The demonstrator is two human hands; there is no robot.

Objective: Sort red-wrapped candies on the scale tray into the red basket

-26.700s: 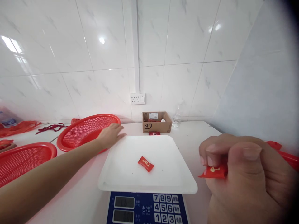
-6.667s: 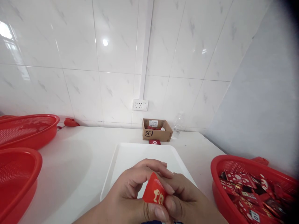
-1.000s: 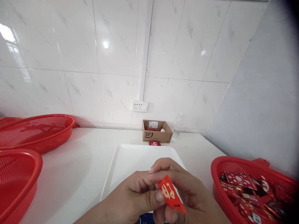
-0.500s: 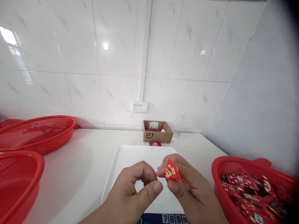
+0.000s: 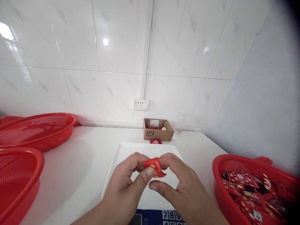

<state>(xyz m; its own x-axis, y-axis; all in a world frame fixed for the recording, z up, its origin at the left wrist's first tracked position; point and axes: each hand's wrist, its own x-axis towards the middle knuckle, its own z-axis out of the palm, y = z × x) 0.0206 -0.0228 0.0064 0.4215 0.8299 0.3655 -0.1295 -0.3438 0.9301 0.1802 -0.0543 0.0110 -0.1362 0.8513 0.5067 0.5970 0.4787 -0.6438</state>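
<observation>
A small red candy wrapper with gold print is pinched between both hands above the white scale tray. My left hand grips its left end with thumb and fingers closed. My right hand holds the right end, its fingers curled over the top and the thumb underneath. The blue keypad of the scale shows at the bottom edge, below my hands.
A red basket full of red wrapped candies sits at the right. Two red mesh baskets stand at the left, one behind the other. A cardboard box, a red packet and a clear bottle stand by the tiled wall.
Half a second ago only my right hand pinched the wrapper upright. Now my left hand has closed on it too and the wrapper lies sideways between both hands.
</observation>
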